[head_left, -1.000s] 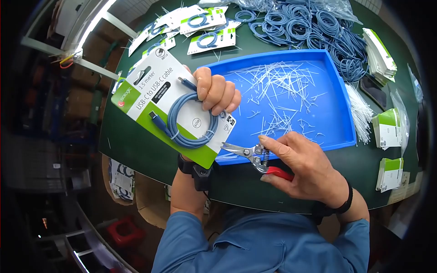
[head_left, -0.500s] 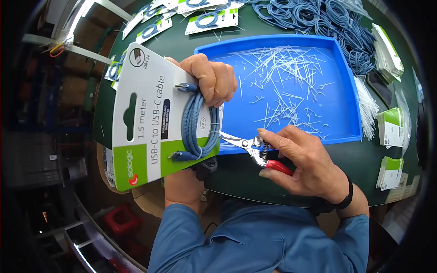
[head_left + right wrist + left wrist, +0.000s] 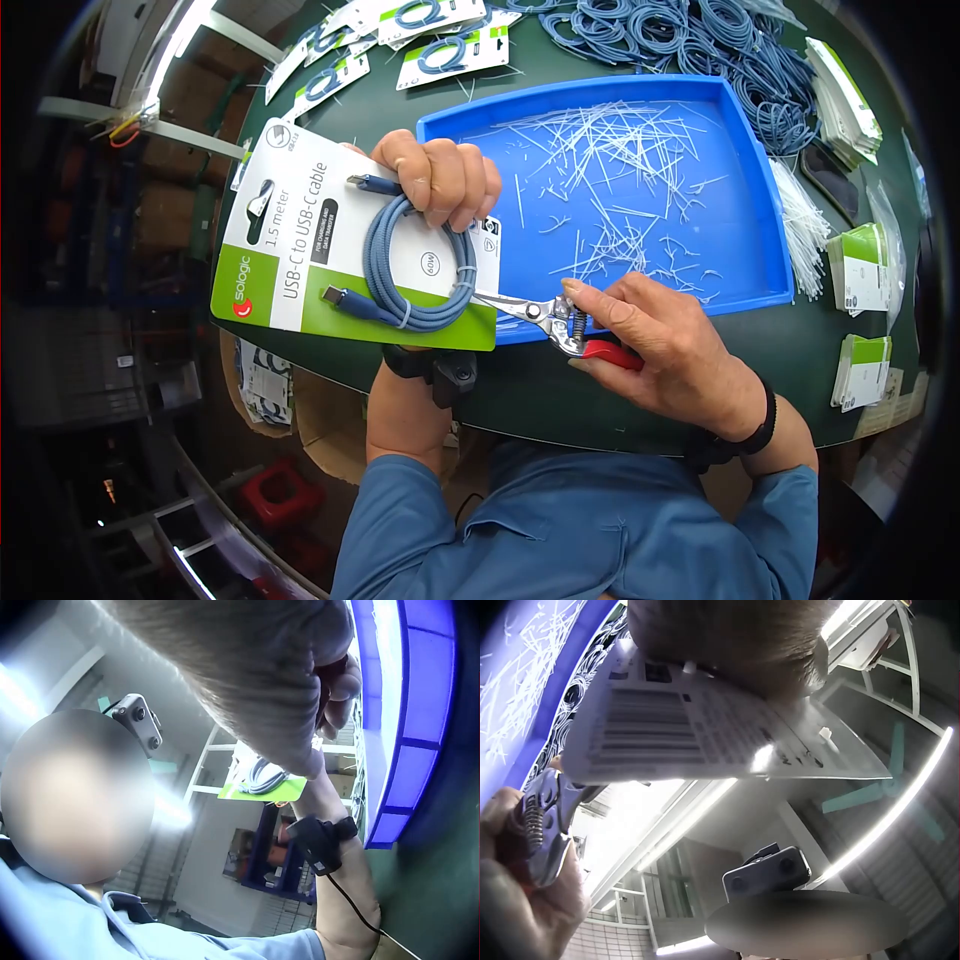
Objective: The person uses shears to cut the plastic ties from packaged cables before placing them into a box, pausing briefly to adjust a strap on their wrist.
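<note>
My left hand [image 3: 445, 185] grips the upper right edge of a white and green cable card [image 3: 300, 215], its fingers curled in front. Fixed to the card is a coiled blue USB-C cable [image 3: 378, 250] with both plugs showing, bound by thin white ties. The left wrist view shows the card's barcode side [image 3: 649, 724]. In my right hand [image 3: 675, 350] is a pair of spring-loaded snips [image 3: 540, 312] with red handles. Their blades point left, the tips right at the card's lower right edge beside the coil.
Behind the hands, a blue tray [image 3: 745, 200] holds scattered white tie offcuts [image 3: 640, 150]. Loose blue cable coils [image 3: 700, 50] and finished cards [image 3: 455, 58] lie at the back. White ties [image 3: 802, 230] and stacked cards [image 3: 860, 270] sit right of the tray.
The card came closer and turned more upright, then moved back down and tilted less. The right hand keeps hold of the snips, which stay near the card's right edge.
</note>
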A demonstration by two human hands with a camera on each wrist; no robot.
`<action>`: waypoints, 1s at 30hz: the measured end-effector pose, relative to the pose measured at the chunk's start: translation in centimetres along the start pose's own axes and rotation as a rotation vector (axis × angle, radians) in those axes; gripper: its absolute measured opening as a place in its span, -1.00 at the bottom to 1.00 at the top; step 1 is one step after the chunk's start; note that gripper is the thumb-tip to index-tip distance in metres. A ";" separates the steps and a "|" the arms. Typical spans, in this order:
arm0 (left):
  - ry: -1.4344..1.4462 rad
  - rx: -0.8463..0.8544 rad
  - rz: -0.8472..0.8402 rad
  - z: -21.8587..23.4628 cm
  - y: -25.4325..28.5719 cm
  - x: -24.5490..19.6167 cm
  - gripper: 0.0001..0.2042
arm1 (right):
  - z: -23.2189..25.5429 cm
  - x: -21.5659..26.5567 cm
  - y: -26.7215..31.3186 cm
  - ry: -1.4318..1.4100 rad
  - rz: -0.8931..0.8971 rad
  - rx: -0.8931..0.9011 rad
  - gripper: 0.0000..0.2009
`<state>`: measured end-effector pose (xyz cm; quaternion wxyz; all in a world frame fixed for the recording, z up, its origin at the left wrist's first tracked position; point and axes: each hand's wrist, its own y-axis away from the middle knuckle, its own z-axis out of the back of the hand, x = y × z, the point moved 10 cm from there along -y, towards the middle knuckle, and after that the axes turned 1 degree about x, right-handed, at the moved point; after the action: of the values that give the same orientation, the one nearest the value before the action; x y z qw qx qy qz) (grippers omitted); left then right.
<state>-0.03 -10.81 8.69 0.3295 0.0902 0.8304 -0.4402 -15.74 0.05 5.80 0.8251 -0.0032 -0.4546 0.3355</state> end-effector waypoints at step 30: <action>-0.034 -0.287 -0.279 2.2 3.5 -0.1 -0.70 | -1.3 0.0 -4.8 -0.422 -0.175 -0.344 -0.62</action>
<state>2.61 -10.48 5.50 0.2887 -0.0812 0.8833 -0.3603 -12.13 -3.27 6.47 0.7254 -0.0341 -0.6651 0.1741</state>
